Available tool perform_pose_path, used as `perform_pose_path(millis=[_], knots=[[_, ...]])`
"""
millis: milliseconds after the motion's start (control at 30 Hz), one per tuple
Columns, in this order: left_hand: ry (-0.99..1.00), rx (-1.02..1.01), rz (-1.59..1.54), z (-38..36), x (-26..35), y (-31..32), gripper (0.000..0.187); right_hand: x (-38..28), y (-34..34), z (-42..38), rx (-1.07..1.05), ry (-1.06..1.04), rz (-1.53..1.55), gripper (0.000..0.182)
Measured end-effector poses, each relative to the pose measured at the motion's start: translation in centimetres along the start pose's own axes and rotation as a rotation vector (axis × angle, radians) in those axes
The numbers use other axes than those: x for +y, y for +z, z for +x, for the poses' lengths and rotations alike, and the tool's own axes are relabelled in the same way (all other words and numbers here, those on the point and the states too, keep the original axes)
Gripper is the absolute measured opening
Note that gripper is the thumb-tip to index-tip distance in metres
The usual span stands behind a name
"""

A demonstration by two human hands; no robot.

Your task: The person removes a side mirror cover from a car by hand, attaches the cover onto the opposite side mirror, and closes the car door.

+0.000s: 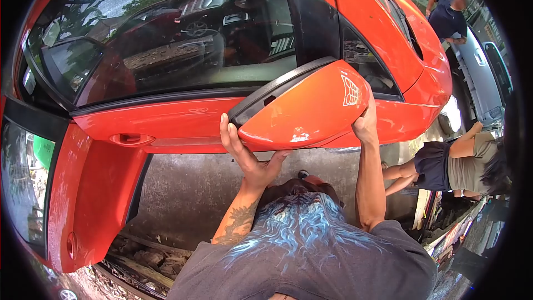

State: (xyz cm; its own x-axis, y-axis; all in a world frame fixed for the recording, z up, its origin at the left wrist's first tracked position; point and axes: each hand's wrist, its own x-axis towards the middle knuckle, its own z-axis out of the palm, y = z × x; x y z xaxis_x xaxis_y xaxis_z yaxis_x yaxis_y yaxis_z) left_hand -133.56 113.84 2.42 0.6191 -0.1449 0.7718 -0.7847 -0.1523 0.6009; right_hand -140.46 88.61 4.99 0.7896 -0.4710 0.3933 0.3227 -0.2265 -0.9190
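A red-orange side mirror (pixel 305 108) with a black edge and a small honeycomb mark sits against the front door of a red car (pixel 194 122), below its window. My left hand (pixel 252 164) cups the mirror's lower left corner, fingers up along its left end and thumb beneath its lower edge. At the mirror's right end, my right hand (pixel 366 125) is closed around the rim, its fingers partly hidden behind the housing. The mirror's glass side and its mount are hard to make out from here.
An open red car door (pixel 94 189) stands to the left. One person (pixel 461 166) bends at the right, and another in dark clothes (pixel 447 19) stands near a silver vehicle (pixel 477 72). Rubble and planks (pixel 150 261) lie at lower left.
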Motion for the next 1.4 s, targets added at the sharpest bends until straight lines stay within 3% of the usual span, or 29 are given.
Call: perform_pose_path(millis=[333,500,567,700,933,1067,1133,1200,1267,1333,1400], knots=[[-0.166,-0.042,-0.132,0.7,1.7,-1.0,0.111,-1.2,0.3,0.6,-0.013,0.047,0.206,0.126],[-0.172,0.067,-0.272,0.8,1.7,-0.4,0.108,-1.7,1.0,0.0,0.020,0.044,0.211,0.130],[-0.134,-0.057,-0.148,1.1,1.6,-1.1,0.114,-1.6,0.9,0.0,0.025,0.048,0.229,0.130],[-0.067,-0.071,-0.028,2.3,2.4,-1.0,0.117,-0.9,0.1,0.5,-0.062,0.019,0.252,0.128],[-0.072,-0.083,0.025,2.7,2.0,-1.5,0.106,-0.2,-1.5,0.9,-0.219,0.025,0.240,0.128],[-0.077,-0.070,0.020,2.8,1.7,-1.6,0.108,-0.3,-2.0,0.8,-0.238,-0.005,0.230,0.118],[-0.048,-0.089,0.019,3.0,1.8,-1.7,0.107,-0.8,-2.8,1.0,-0.315,-0.009,0.084,0.113],[-0.029,-0.101,-0.037,3.4,2.5,-1.9,0.102,-1.3,-2.9,1.1,-0.297,0.060,0.219,0.110],[-0.139,-0.106,-0.071,3.9,3.3,-2.4,0.111,-1.5,-2.9,1.1,-0.334,0.138,0.353,0.107],[-0.100,-0.162,0.074,4.3,3.9,-2.9,0.112,-0.2,-2.9,0.5,-0.355,0.160,0.458,0.099],[-0.047,-0.196,0.212,4.8,5.5,-3.2,0.119,0.3,-2.6,-0.1,-0.306,0.087,0.349,0.093]])
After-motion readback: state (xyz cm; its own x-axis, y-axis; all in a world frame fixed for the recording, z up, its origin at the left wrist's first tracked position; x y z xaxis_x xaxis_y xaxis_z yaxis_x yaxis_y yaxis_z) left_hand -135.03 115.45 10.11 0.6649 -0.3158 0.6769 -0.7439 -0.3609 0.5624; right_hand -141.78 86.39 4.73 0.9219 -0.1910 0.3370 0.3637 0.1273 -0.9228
